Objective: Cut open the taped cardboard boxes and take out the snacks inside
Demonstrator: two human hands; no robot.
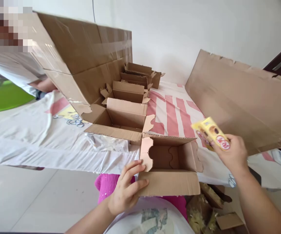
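In front of me an open cardboard box [163, 156] stands at the table's near edge with its flaps folded outward. I see its bare bottom inside. My left hand [128, 188] grips the box's near left corner, fingers on the side flap and thumb by the front flap. To the right of the box, my right hand [234, 154] holds up a small yellow printed carton [210, 133], tilted and apart from the box. Just left of my box, another open cardboard box [123, 120] stands on the tablecloth.
Several more open boxes [130, 87] stand in a row toward the wall. A tall cardboard panel [86, 48] rises at left, another [242, 100] at right. A person's arm [43, 85] shows beyond the left panel. Opened cartons [213, 198] lie below on the right.
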